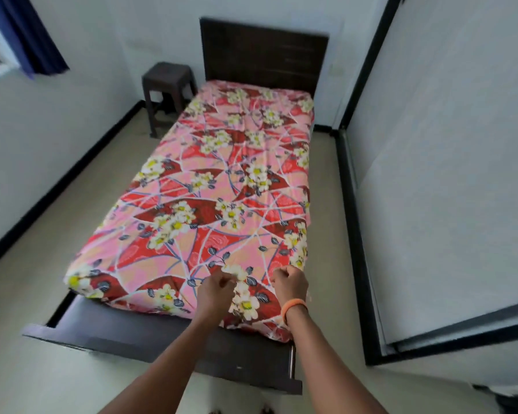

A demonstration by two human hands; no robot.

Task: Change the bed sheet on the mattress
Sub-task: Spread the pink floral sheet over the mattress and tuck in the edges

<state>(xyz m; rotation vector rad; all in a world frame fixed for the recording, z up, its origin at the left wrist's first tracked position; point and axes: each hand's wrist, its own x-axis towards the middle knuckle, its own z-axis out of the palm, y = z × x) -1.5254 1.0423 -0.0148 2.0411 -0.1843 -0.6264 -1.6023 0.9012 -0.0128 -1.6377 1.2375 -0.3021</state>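
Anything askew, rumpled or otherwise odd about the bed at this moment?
Little stands out. The floral sheet covers the mattress fairly smoothly, with a faint lengthwise crease down the middle. At the foot end, the left hand and right hand are closed on the cloth, bunching it slightly there. The stool stands upright beside the headboard.

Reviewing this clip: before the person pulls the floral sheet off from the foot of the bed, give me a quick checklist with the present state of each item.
1. Left hand has a grip on the floral sheet: ok, fingers pinch the cloth at the foot edge.
2. Right hand has a grip: cannot tell, it is fisted on the sheet, but any pinched cloth is hidden.
3. Nothing lying on the sheet: ok, no pillow or loose item shows.
4. Sheet free at the sides: not ok, it wraps down over the edges and looks tucked.
5. Stool apart from the bed: ok, it stands beside the headboard.
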